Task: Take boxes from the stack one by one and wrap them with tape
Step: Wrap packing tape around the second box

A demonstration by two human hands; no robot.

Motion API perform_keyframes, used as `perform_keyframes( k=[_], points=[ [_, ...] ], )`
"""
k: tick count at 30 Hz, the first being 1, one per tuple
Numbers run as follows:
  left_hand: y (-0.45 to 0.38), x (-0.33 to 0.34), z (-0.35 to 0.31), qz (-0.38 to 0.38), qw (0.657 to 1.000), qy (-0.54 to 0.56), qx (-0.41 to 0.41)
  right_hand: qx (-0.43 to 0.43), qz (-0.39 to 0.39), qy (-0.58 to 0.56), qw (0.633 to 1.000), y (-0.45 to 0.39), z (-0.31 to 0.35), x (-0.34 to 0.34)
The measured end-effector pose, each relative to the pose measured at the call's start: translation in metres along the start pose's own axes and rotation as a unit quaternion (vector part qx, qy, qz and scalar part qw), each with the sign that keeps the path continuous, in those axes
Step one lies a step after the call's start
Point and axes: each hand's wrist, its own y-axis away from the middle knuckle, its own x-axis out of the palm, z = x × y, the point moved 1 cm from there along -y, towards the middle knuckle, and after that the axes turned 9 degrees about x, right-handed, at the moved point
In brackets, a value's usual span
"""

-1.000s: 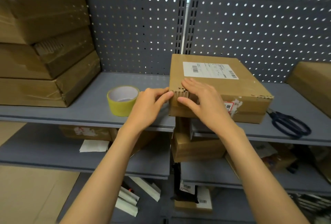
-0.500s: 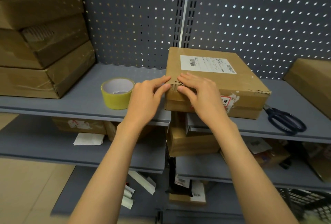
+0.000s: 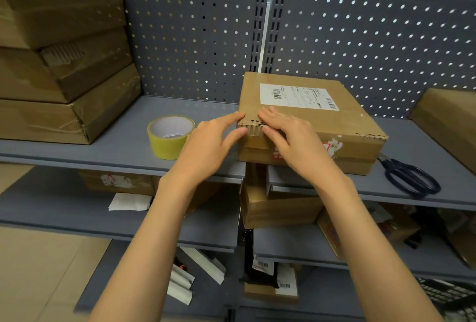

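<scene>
We've got both hands on the near-left corner of the box [image 3: 314, 120], which sits on the grey shelf [image 3: 116, 146] w/ its label side up, front edge at the shelf lip. Left hand [image 3: 206, 146]: fingers mostly straight, slightly spread, index tip on the top edge of the corner, thumb tip against the frayed front face just below. Not wrapped round anything. Right hand [image 3: 296, 141]: fingers straight and close together, lying flat over the top edge, thumb pressing the front face near the corner. Can't tell if a tape end sits under the fingertips. Tape roll [image 3: 170, 136], yellow, stands on the shelf just left of the left hand, not touched. Stack of boxes [image 3: 61, 69] far left on same shelf, well apart. Scissors [image 3: 409, 177] lie right of the box, near the shelf's front edge.
</scene>
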Motion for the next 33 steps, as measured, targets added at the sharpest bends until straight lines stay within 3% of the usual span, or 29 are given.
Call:
perform_keyframes(
  k=[6, 18, 24, 28, 33],
  points=[
    [-0.006, 0.003, -0.006, -0.006, 0.998, -0.014, 0.064, -0.002, -0.025, -0.025, 0.999, 0.003, 0.002, 0.001],
    [-0.009, 0.007, -0.008, -0.077, 0.996, -0.032, 0.029, -0.009, -0.090, -0.032, 0.995, 0.003, 0.001, 0.011],
    [0.001, 0.002, -0.022, -0.041, 0.997, -0.040, 0.050, -0.034, -0.085, 0.091, 0.992, 0.010, 0.010, 0.006],
    [0.012, -0.020, -0.012, -0.077, 0.987, -0.143, 0.009, -0.036, -0.100, 0.141, 0.984, 0.010, 0.021, -0.001],
    [0.029, -0.040, 0.014, -0.043, 0.973, -0.221, -0.056, -0.058, -0.115, 0.139, 0.982, 0.005, 0.041, 0.009]
  ],
)
